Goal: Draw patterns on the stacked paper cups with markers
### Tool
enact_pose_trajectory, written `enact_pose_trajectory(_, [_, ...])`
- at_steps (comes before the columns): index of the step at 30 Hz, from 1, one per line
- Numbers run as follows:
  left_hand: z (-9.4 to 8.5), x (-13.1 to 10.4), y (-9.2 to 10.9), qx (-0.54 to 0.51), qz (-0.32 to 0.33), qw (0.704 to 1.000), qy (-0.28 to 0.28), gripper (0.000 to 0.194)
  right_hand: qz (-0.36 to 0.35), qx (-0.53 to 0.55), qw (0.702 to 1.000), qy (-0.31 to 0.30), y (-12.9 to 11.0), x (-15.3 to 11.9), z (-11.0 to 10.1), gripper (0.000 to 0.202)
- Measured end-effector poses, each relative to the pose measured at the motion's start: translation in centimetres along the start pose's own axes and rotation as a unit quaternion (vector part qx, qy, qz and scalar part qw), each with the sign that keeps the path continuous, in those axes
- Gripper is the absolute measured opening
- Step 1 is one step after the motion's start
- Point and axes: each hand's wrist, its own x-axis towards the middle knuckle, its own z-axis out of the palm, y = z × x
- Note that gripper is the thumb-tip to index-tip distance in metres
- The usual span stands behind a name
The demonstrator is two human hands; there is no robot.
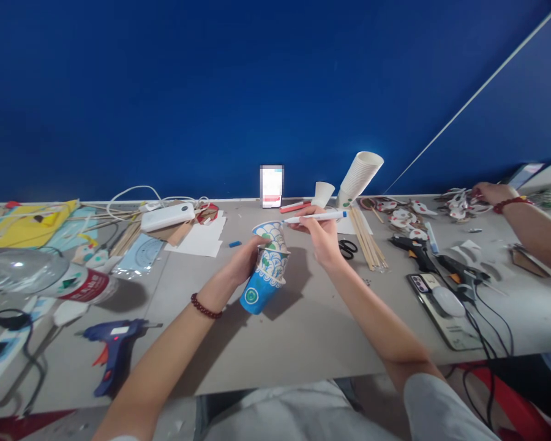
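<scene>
My left hand (247, 260) is closed around a stack of paper cups (272, 260) with blue scale patterns and green patches, held tilted above the table. The lowest cup is solid blue with a round green emblem. In my right hand (319, 233) is a white marker (314, 217) with a blue end, gripped like a pen. Its tip is at the upper rim of the top cup; whether it touches I cannot tell. A small blue pen cap (235, 244) lies on the table left of the cups.
A phone (272, 186) leans on the blue wall. White paper cups (360, 174) stand stacked behind my right hand, near wooden sticks (367, 239) and scissors (348, 249). Left are a glue gun (114, 349) and bottle (50, 278). Another person's hand (489, 193) reaches in at right.
</scene>
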Motion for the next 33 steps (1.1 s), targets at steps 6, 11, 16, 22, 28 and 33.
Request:
enact_pose_trajectory(6, [0.1, 0.0, -0.3, 0.008, 0.017, 1.000, 0.016, 0.027, 0.001, -0.003, 1.000, -0.003, 0.1, 0.0, -0.1, 0.008])
enact_pose_trajectory(11, [-0.1, 0.6, -1.0, 0.034, 0.063, 0.997, 0.024, 0.038, 0.012, -0.014, 0.999, -0.036, 0.2, 0.1, 0.0, 0.014])
enact_pose_trajectory(16, [-0.3, 0.8, -1.1, 0.051, 0.074, 0.996, 0.028, 0.037, 0.010, -0.012, 0.999, -0.045, 0.1, 0.0, 0.3, 0.015])
enact_pose_trajectory(22, [-0.5, 0.3, -0.9, 0.050, 0.063, 0.997, 0.017, 0.051, -0.018, -0.024, 0.998, -0.057, 0.3, -0.2, 0.2, 0.014])
enact_pose_trajectory(28, [-0.1, 0.3, -0.8, 0.031, 0.067, 0.997, 0.019, 0.046, -0.033, -0.032, 0.994, -0.097, 0.3, -0.6, 0.3, 0.009])
enact_pose_trajectory(33, [0.0, 0.1, -0.4, -0.033, 0.005, 0.999, 0.000, 0.029, -0.063, -0.093, 0.989, -0.101, 0.5, -0.6, 0.1, 0.005])
